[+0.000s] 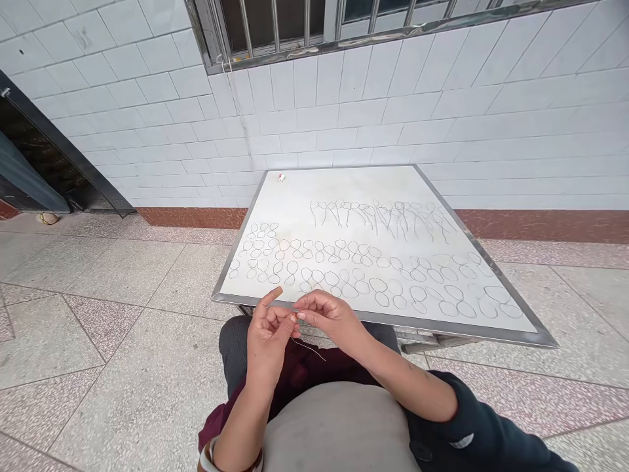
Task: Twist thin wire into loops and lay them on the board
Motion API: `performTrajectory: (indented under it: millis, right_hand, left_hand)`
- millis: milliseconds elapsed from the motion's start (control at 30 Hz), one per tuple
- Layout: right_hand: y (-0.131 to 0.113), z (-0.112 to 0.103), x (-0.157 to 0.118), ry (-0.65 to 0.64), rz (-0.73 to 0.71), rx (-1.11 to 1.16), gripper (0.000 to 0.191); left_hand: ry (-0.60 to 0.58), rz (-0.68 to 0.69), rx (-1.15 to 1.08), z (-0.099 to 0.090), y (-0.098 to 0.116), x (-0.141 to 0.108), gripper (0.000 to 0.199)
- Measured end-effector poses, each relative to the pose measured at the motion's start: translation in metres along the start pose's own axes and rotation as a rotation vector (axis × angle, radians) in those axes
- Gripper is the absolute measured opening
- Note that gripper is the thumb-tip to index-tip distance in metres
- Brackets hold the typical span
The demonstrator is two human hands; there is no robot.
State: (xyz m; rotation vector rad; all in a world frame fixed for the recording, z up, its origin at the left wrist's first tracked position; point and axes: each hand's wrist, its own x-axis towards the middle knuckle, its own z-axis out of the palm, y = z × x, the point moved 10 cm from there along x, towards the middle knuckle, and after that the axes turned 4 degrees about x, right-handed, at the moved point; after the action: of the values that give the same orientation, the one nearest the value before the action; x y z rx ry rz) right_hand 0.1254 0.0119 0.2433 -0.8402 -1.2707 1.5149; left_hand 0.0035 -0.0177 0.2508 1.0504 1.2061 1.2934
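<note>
Just in front of the table's near edge, my left hand (268,331) and my right hand (330,316) meet at the fingertips. Both pinch a thin pale wire (309,348), whose loose end curves down over my lap. The part between the fingertips is too small to make out. My left index finger points up, with a tan wrap on its tip. Beyond my hands, the white tabletop (295,190) bears rows of thin wire loops (417,293) and, farther back, a row of loops with long tails (378,216).
A small white and red object (282,177) lies near the table's back left corner. The table's metal rim (393,319) runs close to my knees. Behind stands a tiled wall (314,118) with a barred window (304,26). A doorway is at the left.
</note>
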Motion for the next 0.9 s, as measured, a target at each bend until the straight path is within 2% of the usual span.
performTrajectory:
  millis: [267, 467, 700, 900]
  right_hand:
    - [-0.009, -0.001, 0.001, -0.009, -0.059, -0.195, 0.016]
    - [-0.017, 0.002, -0.002, -0.003, -0.092, -0.349, 0.014]
    - [-0.011, 0.013, -0.003, -0.081, -0.012, -0.088, 0.014]
    - [-0.011, 0.014, -0.004, -0.079, -0.027, -0.051, 0.014]
  left_hand:
    - [-0.042, 0.001, -0.018, 0.002, -0.005, -0.002, 0.048]
    - [-0.051, 0.033, 0.023, 0.004, 0.000, -0.003, 0.044]
    - [-0.130, -0.039, -0.087, 0.009, -0.011, -0.001, 0.047]
    - [-0.187, -0.104, -0.116, 0.013, -0.017, 0.001, 0.055]
